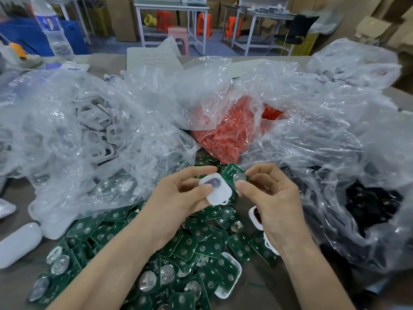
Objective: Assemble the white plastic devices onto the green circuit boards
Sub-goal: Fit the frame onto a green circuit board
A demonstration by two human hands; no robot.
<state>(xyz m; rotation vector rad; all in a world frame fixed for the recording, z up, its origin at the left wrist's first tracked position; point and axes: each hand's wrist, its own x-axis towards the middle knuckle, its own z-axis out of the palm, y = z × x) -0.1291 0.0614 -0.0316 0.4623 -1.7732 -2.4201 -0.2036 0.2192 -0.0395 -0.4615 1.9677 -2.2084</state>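
table [263, 285] | heap of green circuit boards [207, 240] | clear plastic bags [55, 130] | white case [17, 242]

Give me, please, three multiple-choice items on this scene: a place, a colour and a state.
1. Where do the loose circuit boards lie? A) table B) stool C) crate
2. Colour of the parts in the middle bag? A) black B) red C) yellow
3. What does the left hand do? A) rests flat B) grips a bottle C) holds a white device
Key: 1 A, they spread over its top; 2 B, red shows through plastic; 3 C, the hand pinches it.
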